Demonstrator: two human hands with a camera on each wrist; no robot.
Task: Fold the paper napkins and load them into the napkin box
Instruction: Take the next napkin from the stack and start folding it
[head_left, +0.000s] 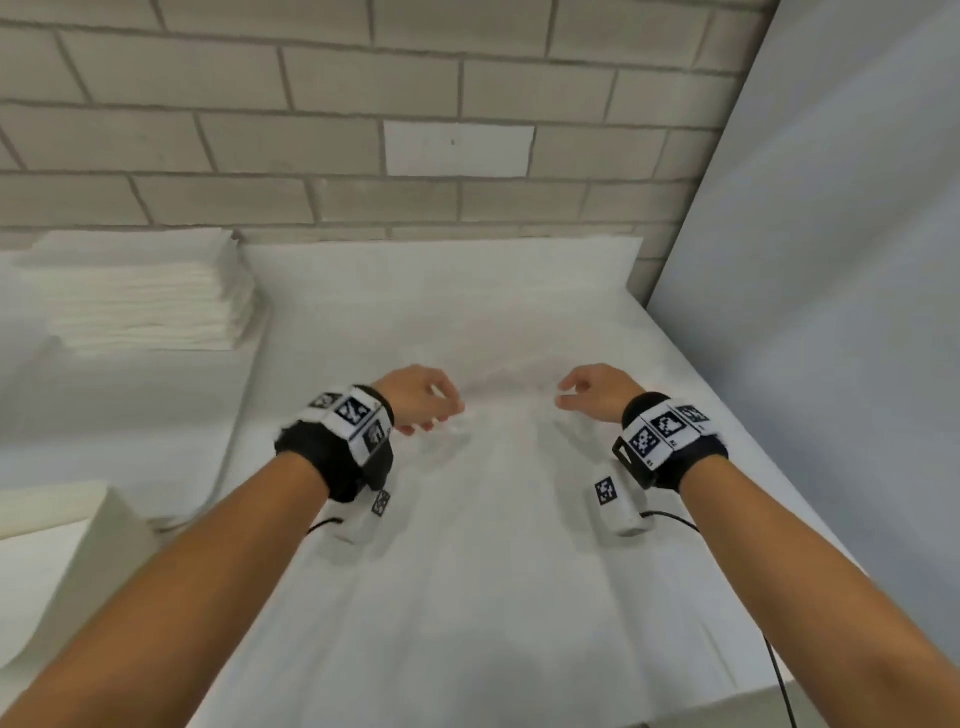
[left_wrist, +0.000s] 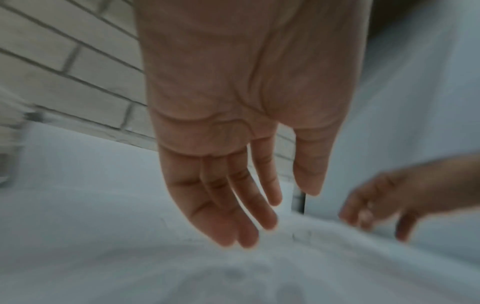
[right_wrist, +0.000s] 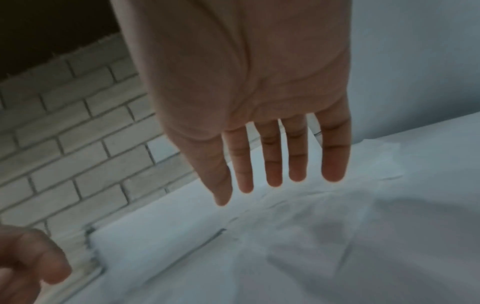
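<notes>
Both hands hung just above a large white napkin (head_left: 483, 519) that lay spread flat and a little wrinkled on the white table (head_left: 130, 415). The left hand (head_left: 418, 397) had its fingers (left_wrist: 221, 205) relaxed and nearly straight, holding nothing. The right hand (head_left: 597, 392) was the same, its 4 fingers (right_wrist: 272, 160) a little apart, palm down. A stack of folded napkins (head_left: 140, 296) stood at the far left near the brick wall (head_left: 311, 130), well apart from both hands.
</notes>
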